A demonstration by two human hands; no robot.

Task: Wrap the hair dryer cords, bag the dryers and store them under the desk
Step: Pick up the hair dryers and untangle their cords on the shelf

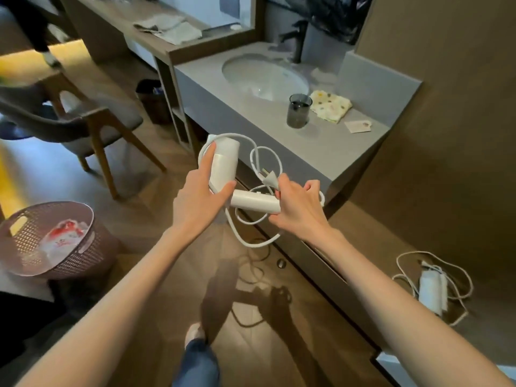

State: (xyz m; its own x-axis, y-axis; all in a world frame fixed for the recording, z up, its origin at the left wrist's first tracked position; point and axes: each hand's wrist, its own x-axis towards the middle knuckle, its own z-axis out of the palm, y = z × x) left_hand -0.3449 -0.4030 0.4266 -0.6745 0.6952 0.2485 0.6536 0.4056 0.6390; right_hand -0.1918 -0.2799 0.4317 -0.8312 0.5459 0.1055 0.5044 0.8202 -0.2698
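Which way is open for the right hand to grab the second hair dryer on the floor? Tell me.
Probably none yet: the right hand is busy gripping the held dryer's handle, and the second hair dryer lies low by the wall. Nothing blocks it otherwise.

Single head-worn wide-angle view, looking forward and steeply down. Both forearms reach in from bottom edge, close to lens. Worktop (pixel 329 152) ahead right, wooden floor (pixel 156 208) below. Frame edges bend.
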